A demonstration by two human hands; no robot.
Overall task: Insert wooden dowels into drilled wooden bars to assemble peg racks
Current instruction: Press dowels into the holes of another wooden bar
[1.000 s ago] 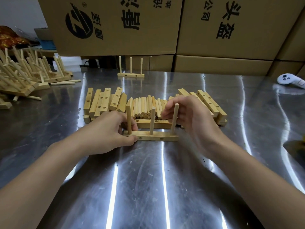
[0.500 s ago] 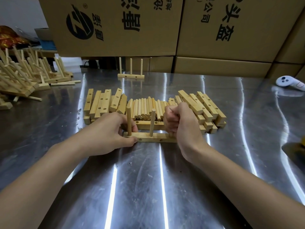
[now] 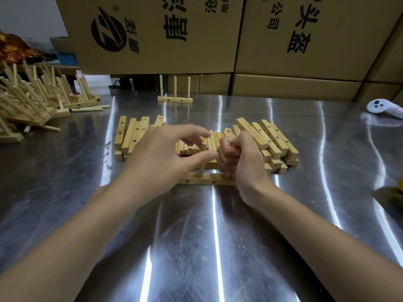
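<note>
A drilled wooden bar lies on the steel table with dowels standing in it. My right hand is a fist round the right-hand dowel, which it hides. The middle dowel stands upright between my hands. My left hand hovers above the bar's left end with fingers spread, holding nothing, and covers the left dowel. Behind lie loose dowels between a stack of drilled bars on the left and another on the right.
A finished three-peg rack stands at the back of the table. A heap of finished racks fills the far left. Cardboard boxes wall the back. A white controller lies at the right edge.
My right hand closed into a fist round the right dowel and stays there. My left hand let go of the bar's left end, lifted and spread its fingers.
</note>
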